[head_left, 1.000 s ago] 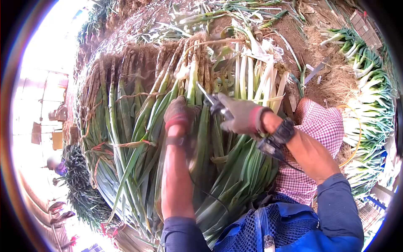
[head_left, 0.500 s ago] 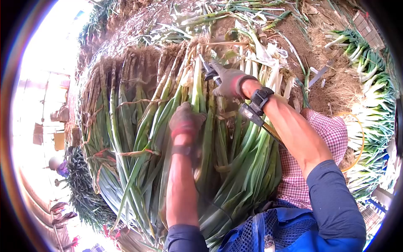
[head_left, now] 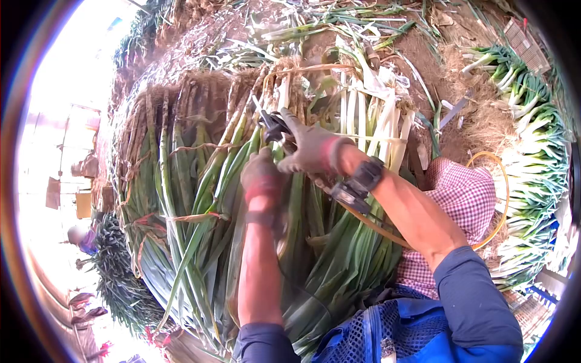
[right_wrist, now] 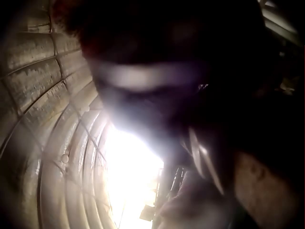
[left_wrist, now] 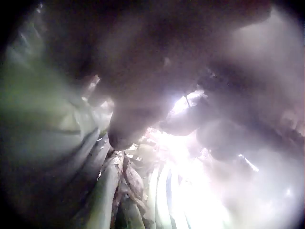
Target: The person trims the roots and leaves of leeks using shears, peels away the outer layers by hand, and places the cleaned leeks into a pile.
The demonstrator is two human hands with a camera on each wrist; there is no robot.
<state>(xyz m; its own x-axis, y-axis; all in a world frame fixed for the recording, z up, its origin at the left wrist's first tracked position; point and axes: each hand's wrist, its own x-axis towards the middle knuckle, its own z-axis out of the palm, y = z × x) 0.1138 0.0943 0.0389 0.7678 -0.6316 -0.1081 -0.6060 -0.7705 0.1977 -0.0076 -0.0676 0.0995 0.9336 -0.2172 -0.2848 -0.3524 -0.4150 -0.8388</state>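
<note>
Gloved, my left hand (head_left: 261,172) grips a leek in the pile, its pale stalk (head_left: 283,94) rising past the fingers. My right hand (head_left: 313,148), also gloved, holds a black air blow gun (head_left: 275,127) just above and beside the left hand. The gun's thin metal nozzle (head_left: 258,104) points up and left over the stalks. A yellow hose (head_left: 378,227) runs back from the right hand under the forearm. In the left wrist view, dark blurred fingers (left_wrist: 126,126) hang above leek stalks (left_wrist: 107,195). The right wrist view is mostly dark.
Unpeeled leeks with brown roots (head_left: 163,115) lie left; white peeled stalks (head_left: 363,115) lie right. Trimmed leaves (head_left: 290,30) litter the far ground. A long row of leeks (head_left: 538,157) lines the far right. Checkered cloth (head_left: 463,196) covers my knee.
The right hand with the blow gun first moved up along the stalk, then came back down and left, close to the left hand. The left hand shifted slightly and keeps its grip.
</note>
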